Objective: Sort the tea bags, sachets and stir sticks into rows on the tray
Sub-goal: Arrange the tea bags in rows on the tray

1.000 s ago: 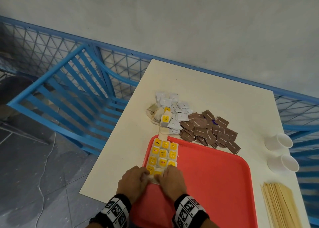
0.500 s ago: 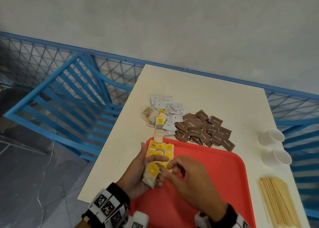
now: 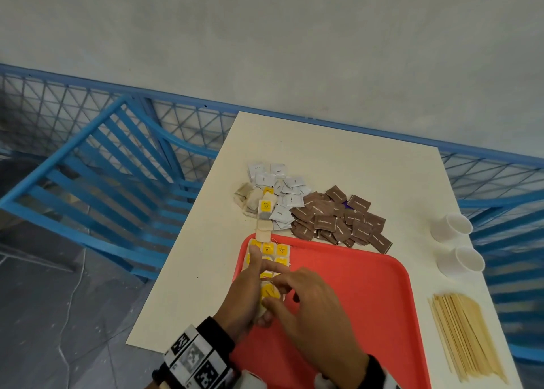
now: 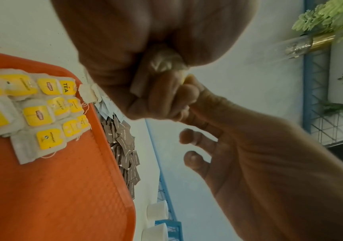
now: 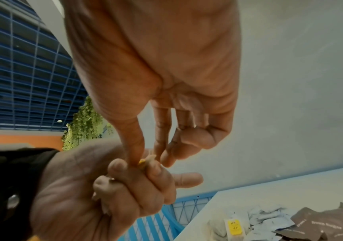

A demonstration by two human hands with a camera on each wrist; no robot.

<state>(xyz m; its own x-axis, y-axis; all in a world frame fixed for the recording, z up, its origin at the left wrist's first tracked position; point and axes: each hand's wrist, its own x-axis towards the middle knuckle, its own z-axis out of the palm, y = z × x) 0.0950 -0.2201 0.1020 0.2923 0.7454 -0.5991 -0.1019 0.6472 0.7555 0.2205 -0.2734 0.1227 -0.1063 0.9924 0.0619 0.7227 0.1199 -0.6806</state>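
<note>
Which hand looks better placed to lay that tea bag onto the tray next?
Probably the right hand: it pinches the tea bag's tag, while the left hand grips the bag above the tray.

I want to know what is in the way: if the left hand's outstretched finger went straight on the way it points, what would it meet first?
Judging by the head view, the left hand points its finger along the tea bags in rows on the red tray. It would likely pass over those first, then meet the loose tea bag on the tray's far rim. Height is unclear.

Red tray [image 3: 353,300]; yellow-tagged tea bags [image 3: 275,250]; brown sachets [image 3: 338,221], white sachets [image 3: 282,188]; pale wooden stir sticks [image 3: 465,335]; cream table [image 3: 323,159]
</note>
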